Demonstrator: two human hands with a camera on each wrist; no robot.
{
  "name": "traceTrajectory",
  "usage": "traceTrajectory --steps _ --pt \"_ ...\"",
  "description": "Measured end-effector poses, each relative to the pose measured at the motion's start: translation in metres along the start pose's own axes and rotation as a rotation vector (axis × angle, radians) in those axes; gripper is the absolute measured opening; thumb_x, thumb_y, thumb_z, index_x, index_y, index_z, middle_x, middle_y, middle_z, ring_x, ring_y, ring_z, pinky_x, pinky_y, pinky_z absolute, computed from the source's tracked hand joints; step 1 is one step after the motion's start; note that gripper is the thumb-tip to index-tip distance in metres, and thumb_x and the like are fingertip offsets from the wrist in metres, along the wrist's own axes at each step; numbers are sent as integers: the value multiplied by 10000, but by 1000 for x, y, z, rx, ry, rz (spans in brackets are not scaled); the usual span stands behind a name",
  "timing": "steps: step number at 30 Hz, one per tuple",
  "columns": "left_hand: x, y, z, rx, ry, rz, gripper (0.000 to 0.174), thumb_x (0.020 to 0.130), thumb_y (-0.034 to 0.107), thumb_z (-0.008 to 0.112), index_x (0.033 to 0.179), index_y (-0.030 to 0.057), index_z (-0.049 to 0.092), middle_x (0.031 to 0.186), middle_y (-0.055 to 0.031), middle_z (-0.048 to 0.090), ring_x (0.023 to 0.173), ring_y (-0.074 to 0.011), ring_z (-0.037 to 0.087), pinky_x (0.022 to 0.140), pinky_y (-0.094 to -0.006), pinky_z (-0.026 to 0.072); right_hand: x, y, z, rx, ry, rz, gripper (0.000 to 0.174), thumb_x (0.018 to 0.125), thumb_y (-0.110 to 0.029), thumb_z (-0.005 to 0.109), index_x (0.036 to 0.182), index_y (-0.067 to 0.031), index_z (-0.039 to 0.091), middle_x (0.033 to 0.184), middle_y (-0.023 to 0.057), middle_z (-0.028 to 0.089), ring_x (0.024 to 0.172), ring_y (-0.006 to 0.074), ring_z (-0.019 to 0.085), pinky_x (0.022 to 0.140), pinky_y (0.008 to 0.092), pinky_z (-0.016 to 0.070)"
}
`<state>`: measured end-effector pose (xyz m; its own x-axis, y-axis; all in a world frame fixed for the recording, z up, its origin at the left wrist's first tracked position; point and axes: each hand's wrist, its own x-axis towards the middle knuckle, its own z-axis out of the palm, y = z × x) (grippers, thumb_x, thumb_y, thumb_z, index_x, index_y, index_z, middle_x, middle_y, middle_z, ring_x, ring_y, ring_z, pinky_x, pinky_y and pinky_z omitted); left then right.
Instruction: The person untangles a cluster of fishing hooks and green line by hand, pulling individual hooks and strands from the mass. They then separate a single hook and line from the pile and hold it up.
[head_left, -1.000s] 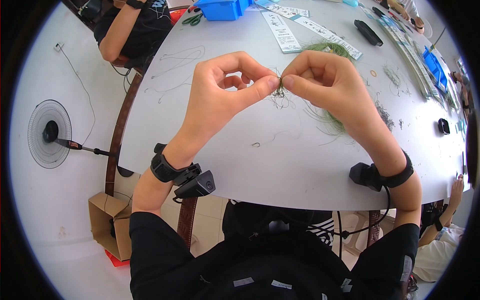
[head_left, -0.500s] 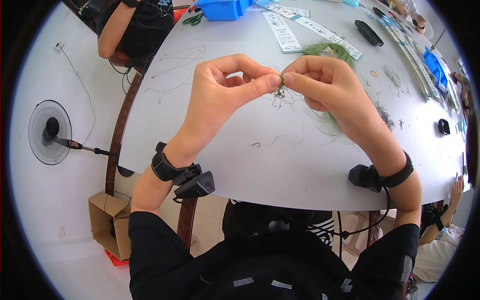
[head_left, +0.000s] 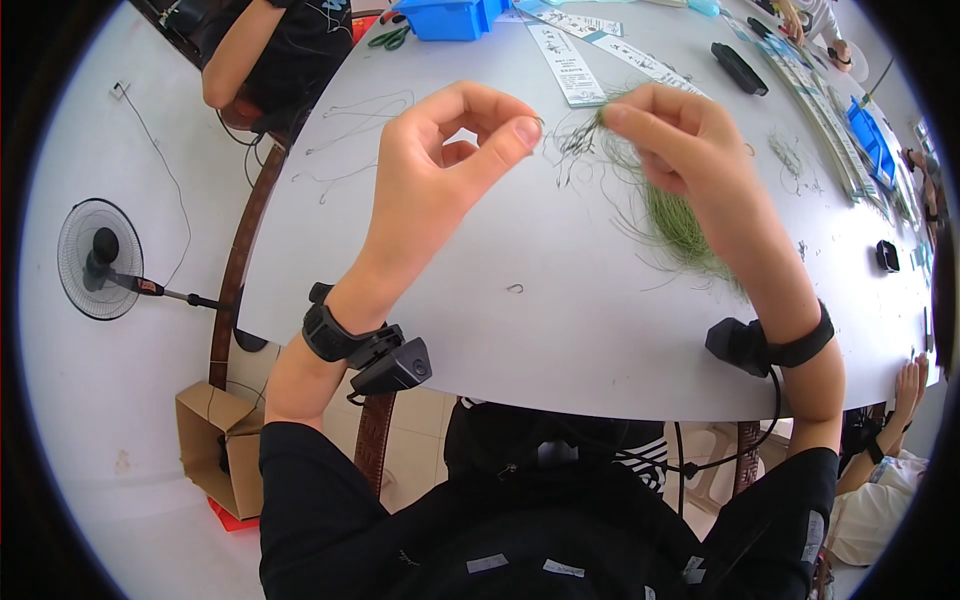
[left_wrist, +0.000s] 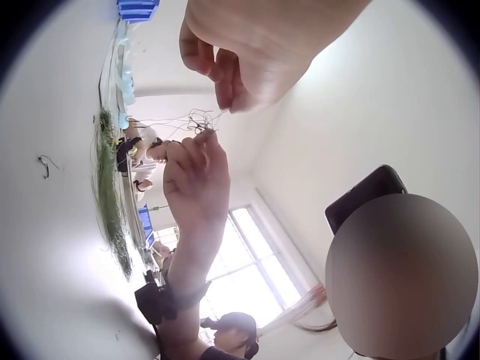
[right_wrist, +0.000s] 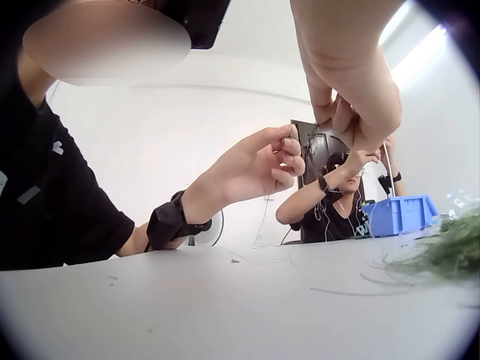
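My left hand is raised over the table, thumb and index fingertip pinching a tiny piece of thin fishing line that shows at the fingertips. To its right, my right hand pinches a bunch of fish hooks on thin green lines; the hooks dangle toward the left hand. The right wrist view shows the left fingertips apart from the bunch. Below and beside the right hand lies a heap of green fishing line. A single fish hook lies on the table in front of me.
Loose lines with hooks lie at left. Behind are a blue bin, green-handled scissors and printed cards. A black case and a tangle of line lie at right. Other people sit around the table.
My hands, earlier together at the hooks, have moved apart. The right hand went right and up with the bunch; the left went slightly left and up.
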<state>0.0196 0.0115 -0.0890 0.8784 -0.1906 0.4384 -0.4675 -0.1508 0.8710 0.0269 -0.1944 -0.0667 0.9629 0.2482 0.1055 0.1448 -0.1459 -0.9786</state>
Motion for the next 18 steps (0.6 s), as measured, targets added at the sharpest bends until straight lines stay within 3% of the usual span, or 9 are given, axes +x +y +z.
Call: traceTrajectory --steps 4,7,18 --pt "1 0 -1 -140 36 -107 176 868 221 566 867 45 567 760 2 520 625 -59 421 596 -197 359 3 -6 -10 -26 41 -79 222 805 -225 639 848 -7 635 596 -80 424 539 13 291 484 191 217" --pt "3 -7 -4 -241 -8 -172 161 847 212 603 863 52 599 760 6 589 688 -39 503 567 -191 378 2 -11 -12 -59 42 -95 228 806 -233 642 862 -11 642 595 -79 435 545 11 291 486 191 216" --pt "6 -14 -2 -21 -299 -362 180 860 222 570 920 55 598 794 10 578 724 -51 496 596 -192 383 -1 -16 -12 -170 -21 -200 223 801 -232 657 849 -15 662 622 -60 511 565 0 367 488 180 245"
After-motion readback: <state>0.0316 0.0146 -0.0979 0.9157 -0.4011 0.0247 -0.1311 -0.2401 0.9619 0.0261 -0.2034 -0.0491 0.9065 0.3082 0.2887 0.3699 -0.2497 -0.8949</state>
